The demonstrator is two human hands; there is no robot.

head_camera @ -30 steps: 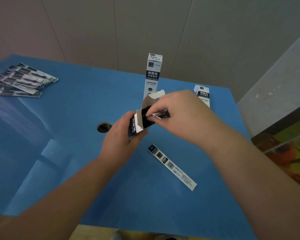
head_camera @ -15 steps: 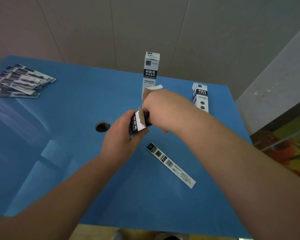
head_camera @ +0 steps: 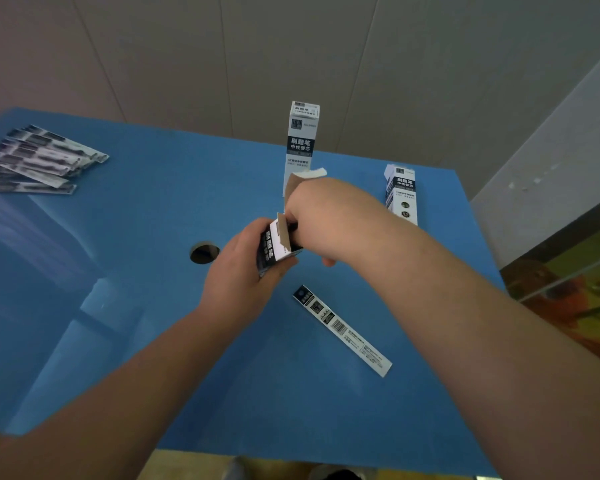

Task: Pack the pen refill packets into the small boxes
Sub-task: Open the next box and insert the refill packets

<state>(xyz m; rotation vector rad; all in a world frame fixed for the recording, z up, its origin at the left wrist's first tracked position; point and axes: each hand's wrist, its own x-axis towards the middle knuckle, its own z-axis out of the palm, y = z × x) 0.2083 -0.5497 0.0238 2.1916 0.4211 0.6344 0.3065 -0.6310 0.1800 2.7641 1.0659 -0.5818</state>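
Note:
My left hand (head_camera: 236, 282) grips a small black-and-white box (head_camera: 272, 249) above the middle of the blue table (head_camera: 146, 202), its brown flaps open upward. My right hand (head_camera: 326, 216) is curled over the box mouth, and its fingers pinch a dark pen refill packet (head_camera: 293, 226) whose end just shows at the opening. The rest of that packet is hidden by the hand and box. One loose refill packet (head_camera: 342, 330) lies flat on the table below my right wrist.
A tall closed box (head_camera: 302, 140) stands upright behind my hands, and another box (head_camera: 400, 195) stands at the right rear. Several refill packets (head_camera: 35, 161) are fanned out at the far left. A round hole (head_camera: 204, 252) sits in the tabletop left of my left hand.
My right hand has moved down onto the box mouth with the packet, which now shows far less than a second ago. My left hand keeps hold of the box.

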